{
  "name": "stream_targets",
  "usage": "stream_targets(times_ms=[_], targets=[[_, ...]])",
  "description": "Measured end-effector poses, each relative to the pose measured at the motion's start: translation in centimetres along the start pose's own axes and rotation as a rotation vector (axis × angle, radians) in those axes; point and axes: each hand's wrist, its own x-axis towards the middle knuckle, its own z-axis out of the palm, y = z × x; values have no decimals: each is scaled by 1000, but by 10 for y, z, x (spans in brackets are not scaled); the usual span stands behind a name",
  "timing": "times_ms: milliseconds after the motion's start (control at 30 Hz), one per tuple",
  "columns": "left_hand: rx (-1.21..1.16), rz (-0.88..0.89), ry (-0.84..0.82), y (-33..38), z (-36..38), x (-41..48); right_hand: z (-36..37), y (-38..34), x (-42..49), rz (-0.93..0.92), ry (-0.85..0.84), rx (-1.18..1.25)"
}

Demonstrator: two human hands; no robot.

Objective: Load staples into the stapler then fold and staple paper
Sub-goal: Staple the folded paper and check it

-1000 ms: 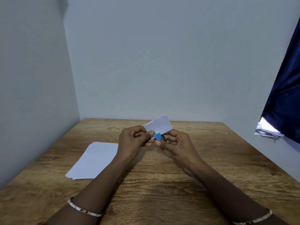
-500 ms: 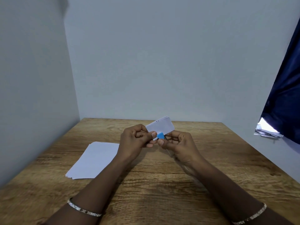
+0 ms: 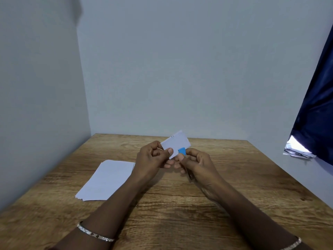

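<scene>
The left hand pinches the near end of a small folded paper between thumb and fingers, holding it up off the table so that its free edge sticks out toward the other hand. The right hand is closed around the stapler, of which only a blue tip shows against the paper's lower edge, plus a dark bit poking out under the palm; the rest is buried in the fist. That blue tip sits right at the paper's edge, just beside the left thumb, which looks like the point where a staple is meant to go (whether the paper is actually between the stapler's two halves cannot be made out). A couple of tiny dark marks near the paper's far top corner may be staples already in, though they are too small to be sure.

Both hands meet above the middle of the wooden table, probably because a stapler this small is easier to squeeze in the air. To the left, flat on the wood and well apart from the hands, lies a stack of white sheets, likely the supply for folding.
</scene>
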Motion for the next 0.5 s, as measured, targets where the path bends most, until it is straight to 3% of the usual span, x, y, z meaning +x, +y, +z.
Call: stream_targets(times_ms=[167, 500], targets=[[-27, -15, 13, -1, 0, 2, -4, -5, 2, 36, 87, 115], [-82, -50, -131, -3, 3, -1, -12, -7, 2, 112, 220, 160]])
